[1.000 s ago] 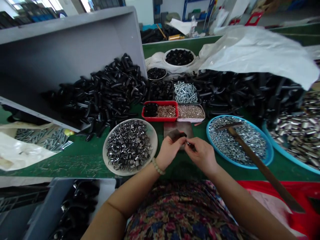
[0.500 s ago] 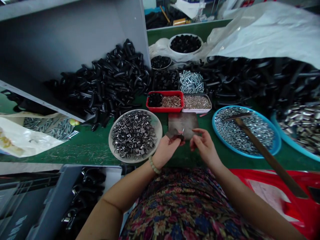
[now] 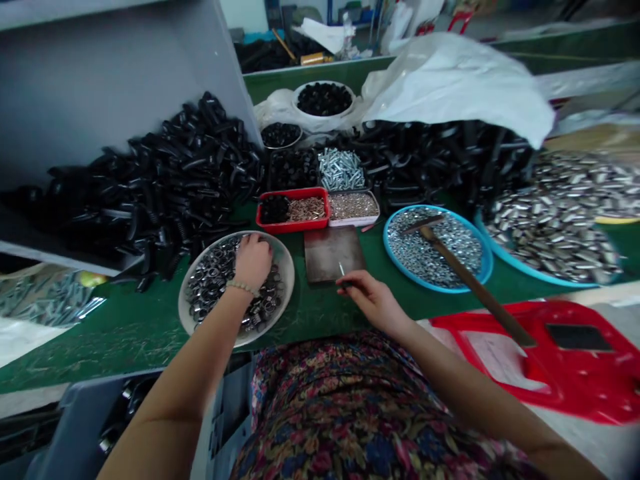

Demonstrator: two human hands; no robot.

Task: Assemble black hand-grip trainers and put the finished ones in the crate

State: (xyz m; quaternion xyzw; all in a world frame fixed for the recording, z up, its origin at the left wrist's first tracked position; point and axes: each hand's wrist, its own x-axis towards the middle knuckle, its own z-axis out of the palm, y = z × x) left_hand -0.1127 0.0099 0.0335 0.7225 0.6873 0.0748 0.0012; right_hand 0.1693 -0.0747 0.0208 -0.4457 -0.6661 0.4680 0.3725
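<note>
Head view, bench station, items listed from the hands outward. Small metal pin (image 3: 341, 269): held in the right hand (image 3: 373, 300), over the green worktop (image 3: 125, 333) and just beside the near edge of a dark steel plate (image 3: 334, 255). Its long axis is tilted upward, with the free tip directed forward and slightly left, toward the plate; no contact with the plate is shown. The right hand's fingers (image 3: 353, 283) are pressed together on the pin's lower end.

Left hand (image 3: 253, 261): placed over a round grey dish (image 3: 289, 283) of coiled metal rings (image 3: 215, 287), with a beaded bracelet (image 3: 241, 288) on the wrist. Its fingers are curled down among the rings; whether one is clamped cannot be told, as the fingertips are hidden.

Step in hand, as judged: a ring is being sought from the dish while the pin is held in the other hand. A ring would need to be separated from the pile and lifted clear.

Beyond the plate are a red compartment tray (image 3: 293, 210) of black parts and copper-coloured rings, a tray of bolts (image 3: 341, 169), and a blue tray of hex nuts (image 3: 435, 250) with a wooden-handled hammer (image 3: 473, 283) laid across it. A heap of black handles (image 3: 150, 193) is spilled from a grey bin (image 3: 100, 87).
</note>
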